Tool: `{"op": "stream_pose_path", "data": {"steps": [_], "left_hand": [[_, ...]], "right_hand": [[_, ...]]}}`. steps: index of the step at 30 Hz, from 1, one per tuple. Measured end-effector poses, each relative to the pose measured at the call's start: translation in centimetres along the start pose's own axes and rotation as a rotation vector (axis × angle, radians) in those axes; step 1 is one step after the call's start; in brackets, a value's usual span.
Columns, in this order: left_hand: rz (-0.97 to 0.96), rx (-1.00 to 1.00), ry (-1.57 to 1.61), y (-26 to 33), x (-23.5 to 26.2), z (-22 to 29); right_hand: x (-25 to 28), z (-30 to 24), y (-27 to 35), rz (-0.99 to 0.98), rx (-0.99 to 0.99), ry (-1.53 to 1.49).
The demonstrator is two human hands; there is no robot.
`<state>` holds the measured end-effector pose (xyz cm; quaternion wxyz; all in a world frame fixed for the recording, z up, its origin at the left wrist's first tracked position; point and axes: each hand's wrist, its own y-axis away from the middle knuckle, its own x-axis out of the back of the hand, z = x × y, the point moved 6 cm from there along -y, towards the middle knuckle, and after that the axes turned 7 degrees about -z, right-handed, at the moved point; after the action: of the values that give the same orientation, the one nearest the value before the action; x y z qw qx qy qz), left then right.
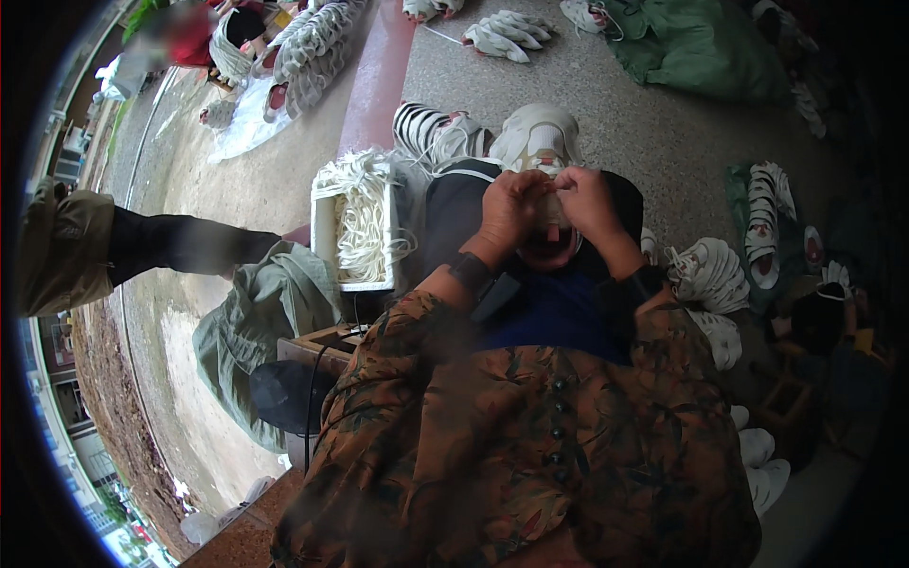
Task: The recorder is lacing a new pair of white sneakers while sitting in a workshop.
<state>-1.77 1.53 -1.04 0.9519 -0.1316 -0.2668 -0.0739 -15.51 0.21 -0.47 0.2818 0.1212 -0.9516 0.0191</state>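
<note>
A cream-white sneaker (536,133) rests between my knees, its toe pointing away from me and its reddish inside showing near my lap. Over its lacing area my left hand (512,201) and my right hand (584,197) meet with fingertips pinched close together. Both hands are closed on a white shoelace (469,173), part of which trails left of my left hand across my dark trousers. The fingers hide most of the pinched part. Just left of the toe lies a stack of white shoes (437,133).
A white foam box (327,237) of white laces stands left of my knee, beside a grey-green cloth (256,312). White shoes (710,275) lie to my right. A green sack (696,52) and more shoe rows (511,36) lie ahead. Another person's leg (180,237) reaches in from the left.
</note>
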Motion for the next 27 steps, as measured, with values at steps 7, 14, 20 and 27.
{"op": "stream_pose_path", "data": {"steps": [7,14,20,27], "left_hand": [[0.042,-0.104,-0.081,0.2,0.8,0.9],[0.047,-0.171,-0.078,0.1,1.6,2.5],[-0.049,-0.269,-0.267,-0.3,0.0,2.7],[0.033,-0.146,0.132,-0.1,0.6,-0.1]], "right_hand": [[0.3,-0.6,-1.1,-0.045,0.139,0.386],[2.1,1.0,0.0,-0.219,-0.038,-0.449],[1.8,-2.2,0.8,-0.097,0.196,-0.195],[3.1,-0.1,1.2,-0.204,-0.032,-1.295]]}}
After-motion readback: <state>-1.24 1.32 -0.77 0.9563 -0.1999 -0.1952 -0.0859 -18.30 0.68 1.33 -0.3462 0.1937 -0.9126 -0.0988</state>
